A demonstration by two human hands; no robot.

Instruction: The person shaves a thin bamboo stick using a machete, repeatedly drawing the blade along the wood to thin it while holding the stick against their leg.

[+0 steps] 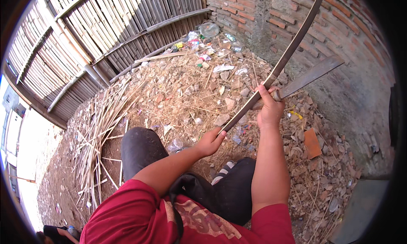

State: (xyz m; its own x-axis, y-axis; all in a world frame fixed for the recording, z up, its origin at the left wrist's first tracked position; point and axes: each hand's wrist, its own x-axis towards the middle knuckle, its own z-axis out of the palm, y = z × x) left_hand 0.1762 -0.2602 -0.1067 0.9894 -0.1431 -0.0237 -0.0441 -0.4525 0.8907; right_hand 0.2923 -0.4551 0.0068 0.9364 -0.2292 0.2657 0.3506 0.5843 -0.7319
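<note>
Okay, my left hand [210,142] pinches lower end of long dark strip [288,54]; my right hand [270,109] clasps big knife [311,77] by handle, thumb on strip. Strip slants up-right above littered ground [182,102].

My strip [291,53] is dark brown with a pale edge, my knife [312,76] blade grey, my shirt [131,214] red with tan print.

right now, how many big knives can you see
1: a broad-bladed knife in the right hand, its blade pointing to the upper right, beside the long dark strip. Others could be hidden in the debris.
</note>
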